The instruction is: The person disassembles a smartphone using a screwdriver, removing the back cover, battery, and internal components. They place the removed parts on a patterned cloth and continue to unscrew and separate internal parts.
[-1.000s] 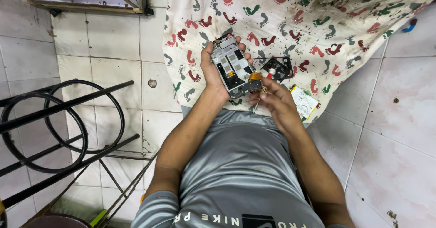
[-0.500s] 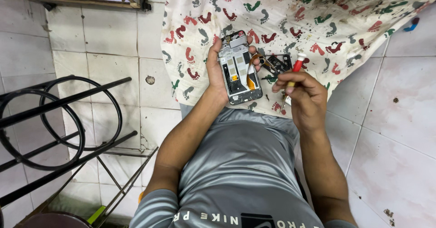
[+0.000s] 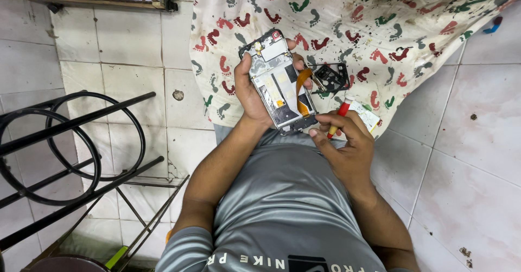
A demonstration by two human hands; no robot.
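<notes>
Left hand (image 3: 251,90) grasps the opened phone (image 3: 282,82) from its left edge, thumb over the upper frame, fingers wrapped behind; back cover off, circuit boards and an orange flex cable (image 3: 302,90) exposed, the phone tilted with its top toward the cloth. Right hand (image 3: 347,144) is clenched round a red-handled screwdriver (image 3: 340,114), its fingertips touching the phone's lower end; I cannot make out the tool's tip from here, it may be hidden behind the fingers. The phone sits above my lap, held over the near edge of a white cloth with footprint pattern (image 3: 380,17) spread on the tiled floor (image 3: 467,142). On the cloth, just right of the phone, a black removed part (image 3: 331,77) and a small white card (image 3: 364,112). Far left, a black metal stand (image 3: 70,142).
</notes>
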